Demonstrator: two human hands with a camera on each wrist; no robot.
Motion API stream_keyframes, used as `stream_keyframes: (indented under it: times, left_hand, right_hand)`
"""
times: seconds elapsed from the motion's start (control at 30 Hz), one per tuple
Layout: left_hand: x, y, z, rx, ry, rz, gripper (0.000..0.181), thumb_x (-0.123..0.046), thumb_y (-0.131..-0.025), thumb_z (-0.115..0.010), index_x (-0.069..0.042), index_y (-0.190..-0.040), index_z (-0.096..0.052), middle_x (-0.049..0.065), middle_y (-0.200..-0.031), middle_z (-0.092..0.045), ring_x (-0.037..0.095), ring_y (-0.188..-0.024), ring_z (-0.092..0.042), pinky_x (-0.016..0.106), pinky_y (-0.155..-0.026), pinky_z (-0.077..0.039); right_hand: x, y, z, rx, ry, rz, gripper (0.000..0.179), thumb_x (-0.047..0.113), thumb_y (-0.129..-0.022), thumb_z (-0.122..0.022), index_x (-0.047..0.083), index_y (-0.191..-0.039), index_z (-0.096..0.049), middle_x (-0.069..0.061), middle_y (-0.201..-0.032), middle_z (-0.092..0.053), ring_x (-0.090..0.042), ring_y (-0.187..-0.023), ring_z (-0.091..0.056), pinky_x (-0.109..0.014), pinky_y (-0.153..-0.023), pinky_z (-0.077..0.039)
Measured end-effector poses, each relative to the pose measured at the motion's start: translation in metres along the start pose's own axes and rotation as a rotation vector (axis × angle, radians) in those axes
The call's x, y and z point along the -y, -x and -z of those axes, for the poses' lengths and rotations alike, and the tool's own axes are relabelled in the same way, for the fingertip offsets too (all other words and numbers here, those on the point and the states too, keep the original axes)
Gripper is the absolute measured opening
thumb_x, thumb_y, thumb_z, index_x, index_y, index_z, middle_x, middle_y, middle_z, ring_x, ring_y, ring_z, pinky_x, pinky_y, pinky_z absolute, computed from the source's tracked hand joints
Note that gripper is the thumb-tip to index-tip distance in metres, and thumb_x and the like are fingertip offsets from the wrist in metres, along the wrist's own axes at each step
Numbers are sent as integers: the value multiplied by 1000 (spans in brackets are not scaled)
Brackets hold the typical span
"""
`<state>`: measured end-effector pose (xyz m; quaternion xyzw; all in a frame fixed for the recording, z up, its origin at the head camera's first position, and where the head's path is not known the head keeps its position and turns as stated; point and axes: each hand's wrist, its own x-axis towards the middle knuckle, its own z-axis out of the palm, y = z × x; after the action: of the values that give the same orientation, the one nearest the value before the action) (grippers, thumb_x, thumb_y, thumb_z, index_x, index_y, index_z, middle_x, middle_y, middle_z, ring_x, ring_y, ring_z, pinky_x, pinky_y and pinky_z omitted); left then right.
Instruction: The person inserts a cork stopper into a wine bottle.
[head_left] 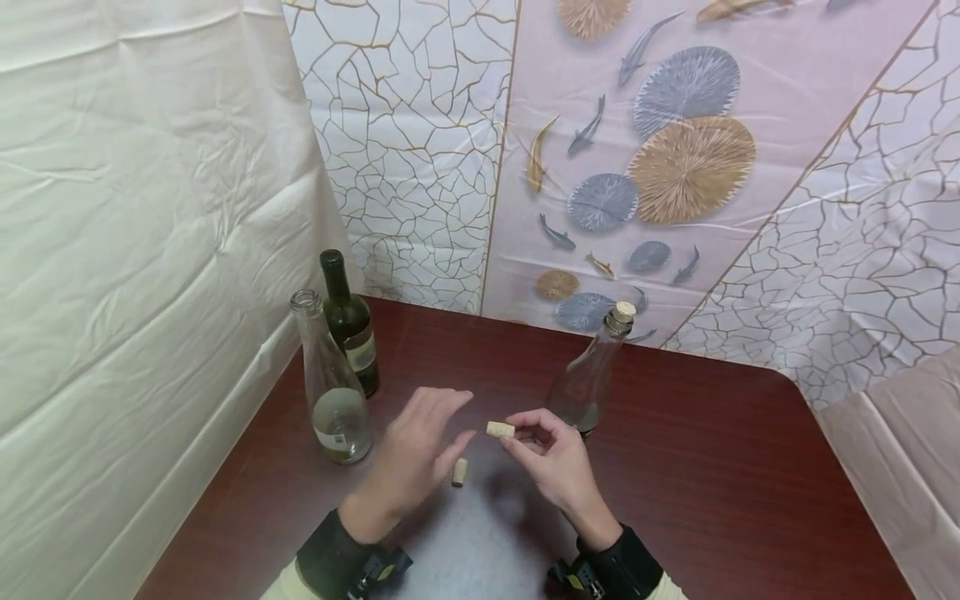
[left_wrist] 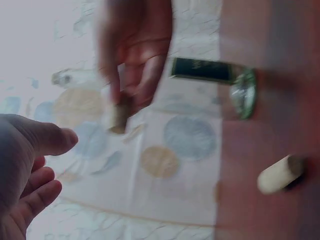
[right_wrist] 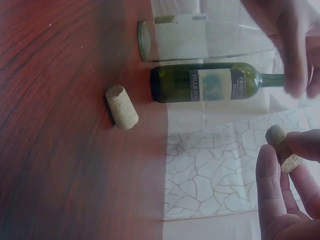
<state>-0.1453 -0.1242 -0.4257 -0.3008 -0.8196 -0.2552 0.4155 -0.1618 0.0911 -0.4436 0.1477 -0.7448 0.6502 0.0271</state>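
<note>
Between its thumb and fingertips, my right hand (head_left: 558, 468) pinches a pale wine cork (head_left: 498, 429) (right_wrist: 291, 162) above the table. Facing it across a small gap, my left hand (head_left: 412, 457) is held in the air, fingers extended, thumb apart and nothing in its grasp. A second cork (head_left: 460, 472) (right_wrist: 122, 108) rests on the tabletop below and between the hands. Behind the right hand stands a clear glass bottle (head_left: 587, 379) with a cork (head_left: 625, 309) in its mouth; the hand hides part of its base.
At the left of the dark red-brown table (head_left: 697, 467) stand a clear bottle (head_left: 318, 358) with an uncovered mouth and a dark green wine bottle (head_left: 349, 317) with a label. A patterned cloth (head_left: 420, 167) hangs behind the table, and a cream cloth (head_left: 150, 250) on the left.
</note>
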Motion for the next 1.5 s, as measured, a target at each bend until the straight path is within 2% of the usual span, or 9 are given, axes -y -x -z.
stream_keyframes:
  times: [0.27, 0.43, 0.57, 0.73, 0.83, 1.0, 1.23, 1.37, 1.5]
  left_hand:
    - [14, -14, 32, -189, 8, 11, 58, -9, -67, -83, 3, -120, -62, 14, -111, -64, 26, -101, -58, 37, -88, -52]
    - [20, -18, 53, -310, -31, 25, 56, -6, -63, -84, 6, -114, -63, 19, -105, -64, 30, -96, -59, 36, -85, -52]
    - [21, -20, 69, -421, -28, 65, 51, -4, -62, -83, 9, -108, -64, 23, -99, -64, 33, -91, -59, 29, -88, -49]
    - [20, -26, 87, -605, -11, 115, 42, -2, -64, -79, 13, -101, -63, 30, -92, -61, 39, -87, -56, 23, -88, -45]
    - [20, -28, 95, -674, -21, 188, 44, 1, -63, -79, 14, -102, -61, 32, -94, -58, 40, -89, -54, 24, -89, -44]
    - [21, -28, 101, -680, -20, 360, 56, 8, -60, -81, 16, -110, -57, 34, -102, -53, 33, -97, -51, 27, -89, -41]
    - [30, -24, 102, -554, 82, 605, 69, 9, -65, -83, 17, -124, -47, 30, -109, -51, 25, -100, -52, 24, -92, -44]
    - [35, -22, 100, -516, 139, 656, 69, 9, -68, -81, 15, -127, -45, 30, -111, -52, 26, -102, -54, 22, -93, -45]
    - [38, -22, 97, -519, 153, 677, 68, 9, -69, -80, 11, -128, -46, 24, -111, -54, 22, -103, -54, 21, -91, -45]
  right_hand:
    - [-5, 2, 2, -5, 23, -8, 27, 7, -80, -78, -2, -103, -68, -17, -94, -68, -22, -83, -67, -22, -69, -58]
    - [-7, 3, 2, -17, 55, -17, 23, 8, -80, -79, 2, -101, -70, -14, -92, -69, -18, -82, -67, -21, -68, -57]
    - [-6, 5, 3, -13, 67, -44, 25, 10, -80, -79, 2, -103, -71, -12, -94, -70, -20, -84, -67, -22, -69, -57]
    - [-7, 6, 3, -12, 85, -55, 26, 10, -80, -79, 2, -103, -71, -12, -96, -70, -20, -85, -68, -23, -71, -58]
    - [-9, 6, 3, -12, 82, -56, 26, 9, -80, -78, 1, -103, -71, -12, -96, -70, -20, -85, -68, -24, -72, -58]
    - [-10, 7, 3, -6, 72, -50, 27, 9, -81, -78, 0, -105, -70, -12, -98, -70, -22, -86, -68, -25, -71, -58]
    - [-11, 7, 4, -7, 66, -40, 24, 8, -81, -78, 5, -104, -72, -12, -98, -70, -23, -87, -68, -24, -72, -58]
    - [-12, 7, 5, 2, 68, -36, 26, 11, -81, -78, 4, -105, -72, -12, -99, -70, -20, -87, -68, -25, -72, -59]
    - [-12, 7, 5, 7, 67, -26, 25, 14, -81, -78, 10, -105, -73, -11, -101, -70, -20, -88, -68, -26, -73, -59]
